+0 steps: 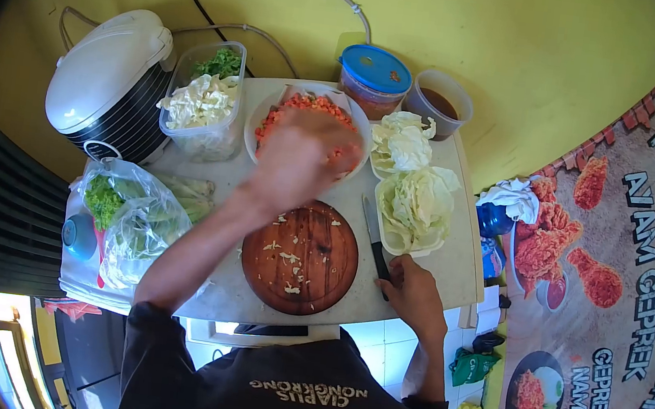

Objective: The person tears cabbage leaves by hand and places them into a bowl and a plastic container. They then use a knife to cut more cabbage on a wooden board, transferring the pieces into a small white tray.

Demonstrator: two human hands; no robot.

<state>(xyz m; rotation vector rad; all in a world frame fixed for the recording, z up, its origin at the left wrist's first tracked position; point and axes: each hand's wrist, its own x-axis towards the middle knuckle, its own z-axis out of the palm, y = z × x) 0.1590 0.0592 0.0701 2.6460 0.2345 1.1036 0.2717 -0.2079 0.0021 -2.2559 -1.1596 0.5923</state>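
Observation:
My left hand (pixel 296 160) is blurred by motion over the near part of a white bowl (pixel 253 126) of chopped red pieces (pixel 277 114); its fingers are smeared and I cannot make out what they hold. My right hand (pixel 412 293) is closed on the black handle of a knife (pixel 375 247), whose blade points away from me on the table. Between my arms lies a round wooden board (pixel 300 258) with small white scraps on it. Right of the knife is a tray of pale green leaves (pixel 415 207), with another tray of leaves (pixel 402 142) behind it.
A rice cooker (pixel 110 80) stands at the back left, beside a clear container (pixel 204 108) of chopped white and green vegetables. A plastic bag (pixel 141 222) and a small bowl (pixel 79 236) sit at the left edge. Behind are a blue-lidded tub (pixel 375 71) and a tub of brown liquid (pixel 439 104).

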